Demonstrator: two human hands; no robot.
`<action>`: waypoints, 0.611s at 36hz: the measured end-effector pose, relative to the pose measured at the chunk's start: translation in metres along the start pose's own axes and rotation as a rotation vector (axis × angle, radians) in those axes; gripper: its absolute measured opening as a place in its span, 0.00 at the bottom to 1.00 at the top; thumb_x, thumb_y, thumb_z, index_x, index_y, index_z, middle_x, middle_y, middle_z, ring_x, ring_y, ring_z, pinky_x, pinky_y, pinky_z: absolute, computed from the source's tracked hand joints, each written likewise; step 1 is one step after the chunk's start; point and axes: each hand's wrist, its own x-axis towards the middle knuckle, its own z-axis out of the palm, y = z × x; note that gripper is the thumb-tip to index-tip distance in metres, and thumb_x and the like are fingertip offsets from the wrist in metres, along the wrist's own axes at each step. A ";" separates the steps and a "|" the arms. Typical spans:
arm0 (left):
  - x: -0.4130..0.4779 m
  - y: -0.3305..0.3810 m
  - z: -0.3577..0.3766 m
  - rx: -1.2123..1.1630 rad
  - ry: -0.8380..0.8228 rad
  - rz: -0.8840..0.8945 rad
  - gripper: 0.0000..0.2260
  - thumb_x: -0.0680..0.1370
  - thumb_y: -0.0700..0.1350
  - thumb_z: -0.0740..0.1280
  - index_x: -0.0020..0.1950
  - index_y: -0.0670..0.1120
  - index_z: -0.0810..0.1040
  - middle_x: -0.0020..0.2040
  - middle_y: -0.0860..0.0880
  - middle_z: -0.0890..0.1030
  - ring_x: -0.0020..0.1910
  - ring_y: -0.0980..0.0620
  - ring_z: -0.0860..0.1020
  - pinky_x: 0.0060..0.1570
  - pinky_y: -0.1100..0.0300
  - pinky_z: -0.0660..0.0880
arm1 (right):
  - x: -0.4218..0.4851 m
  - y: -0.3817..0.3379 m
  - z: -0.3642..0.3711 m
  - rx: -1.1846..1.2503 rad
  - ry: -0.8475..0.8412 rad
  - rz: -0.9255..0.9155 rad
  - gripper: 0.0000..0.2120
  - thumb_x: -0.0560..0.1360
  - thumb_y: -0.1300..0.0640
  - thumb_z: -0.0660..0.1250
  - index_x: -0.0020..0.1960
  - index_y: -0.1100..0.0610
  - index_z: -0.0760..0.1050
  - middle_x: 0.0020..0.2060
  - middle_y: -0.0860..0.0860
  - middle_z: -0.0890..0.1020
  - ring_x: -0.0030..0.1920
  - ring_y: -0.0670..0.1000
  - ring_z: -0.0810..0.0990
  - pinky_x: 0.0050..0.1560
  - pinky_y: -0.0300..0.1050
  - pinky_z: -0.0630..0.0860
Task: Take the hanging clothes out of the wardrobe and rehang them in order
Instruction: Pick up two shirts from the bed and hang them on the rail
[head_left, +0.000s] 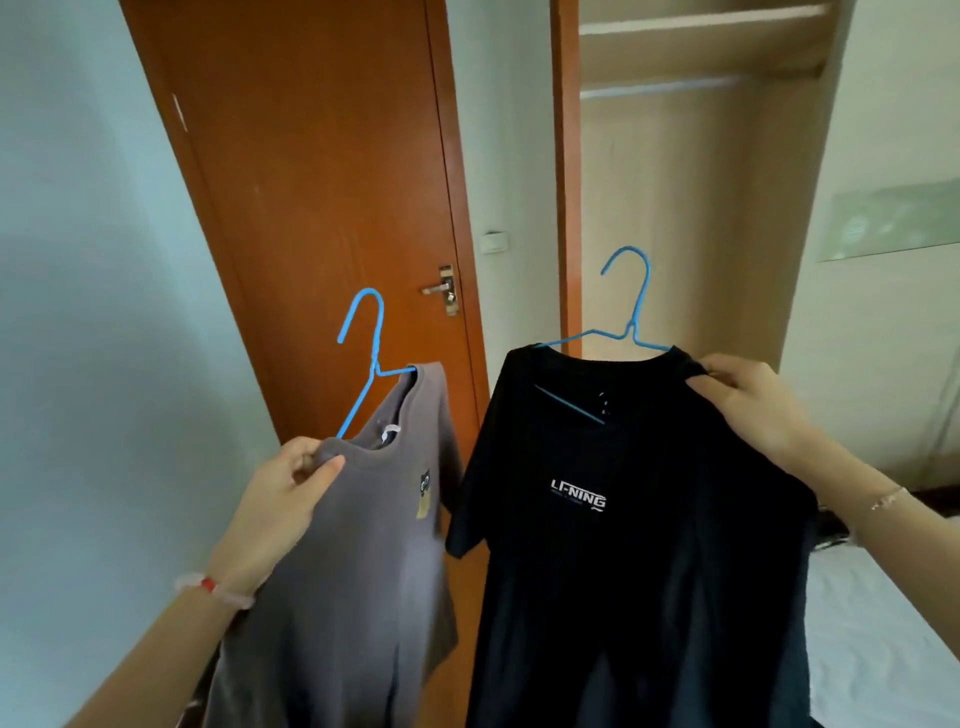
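Note:
My left hand (291, 483) pinches the collar of a grey T-shirt (353, 571) that hangs on a blue wire hanger (366, 353), tilted with its hook up. My right hand (748, 400) grips the right shoulder of a black T-shirt (623, 545) with white lettering, on a second blue hanger (631, 306). Both shirts are held up in front of me, side by side. Behind the black shirt stands the open wardrobe (675, 208), with its rail (660, 87) high up and bare.
A brown room door (311, 182) with a metal handle (441, 288) is shut behind the grey shirt. A pale wall runs along the left. A bed with a white sheet (883, 623) lies at the lower right.

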 end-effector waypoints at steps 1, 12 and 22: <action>0.014 -0.006 0.006 0.004 -0.006 -0.006 0.06 0.78 0.42 0.63 0.52 0.41 0.77 0.43 0.47 0.81 0.44 0.51 0.79 0.37 0.66 0.71 | 0.015 0.004 0.005 0.010 -0.006 -0.002 0.07 0.76 0.61 0.62 0.41 0.60 0.77 0.35 0.58 0.79 0.37 0.52 0.73 0.39 0.46 0.68; 0.192 -0.017 0.078 0.092 -0.038 0.045 0.03 0.76 0.39 0.66 0.46 0.44 0.79 0.39 0.47 0.83 0.41 0.47 0.80 0.41 0.62 0.75 | 0.199 0.055 0.036 0.154 0.024 0.083 0.13 0.75 0.60 0.64 0.31 0.57 0.74 0.23 0.45 0.74 0.29 0.46 0.71 0.35 0.43 0.66; 0.323 -0.011 0.168 0.000 -0.249 0.140 0.06 0.78 0.40 0.63 0.52 0.42 0.78 0.45 0.45 0.82 0.47 0.48 0.80 0.41 0.63 0.73 | 0.314 0.109 0.040 0.082 0.176 0.183 0.13 0.75 0.59 0.64 0.33 0.52 0.76 0.22 0.39 0.78 0.23 0.37 0.74 0.34 0.36 0.71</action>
